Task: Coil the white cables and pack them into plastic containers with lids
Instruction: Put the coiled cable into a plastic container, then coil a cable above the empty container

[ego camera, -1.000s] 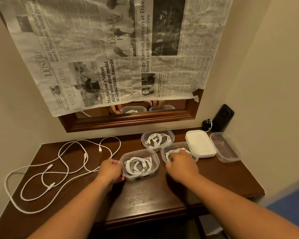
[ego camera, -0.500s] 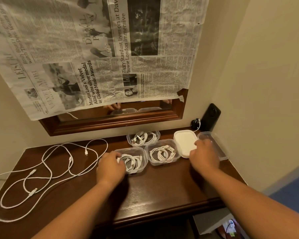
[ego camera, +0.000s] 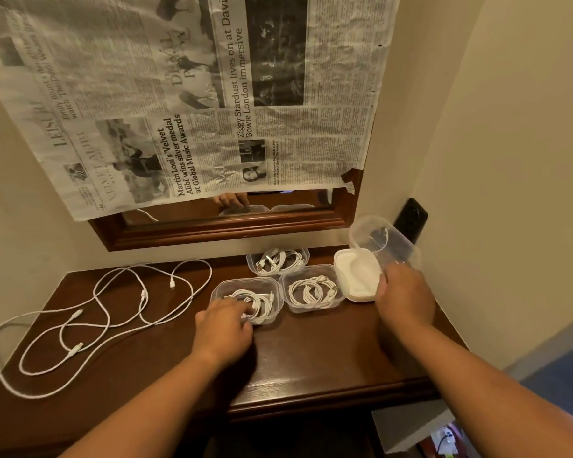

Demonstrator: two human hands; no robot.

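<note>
We are looking down on a dark wooden counter (ego camera: 311, 355) set in a corner. Our left grip (ego camera: 224, 325) is resting on the near container (ego camera: 245, 285). Its fingers are bending over the front-left rim and reaching in at the coiled cable (ego camera: 262, 304) lying inside, so it is closing on that rim.

Our right grip (ego camera: 404, 299) is holding the empty container (ego camera: 374, 236) by its near edge, tilting it up off the counter with its open side facing us. The fingers are hiding behind the back of the hand, yet the tub is hanging from them, so this grip is clamping on it. Just left of this hand the white lids (ego camera: 356, 276) are sitting in a stack.

Between the lids and the near container the middle container (ego camera: 311, 305) is standing with a coil in it. The back container (ego camera: 255, 264) is standing behind these two, by the wall, also filled.

The loose cables (ego camera: 96, 312) are sprawling uncoiled across the left half of the counter, well apart from the tubs.

On the wall a newspaper (ego camera: 179, 94) is hanging over most of a wood-framed mirror (ego camera: 229, 231). A dark device (ego camera: 411, 219) is leaning in the corner behind the raised tub.
</note>
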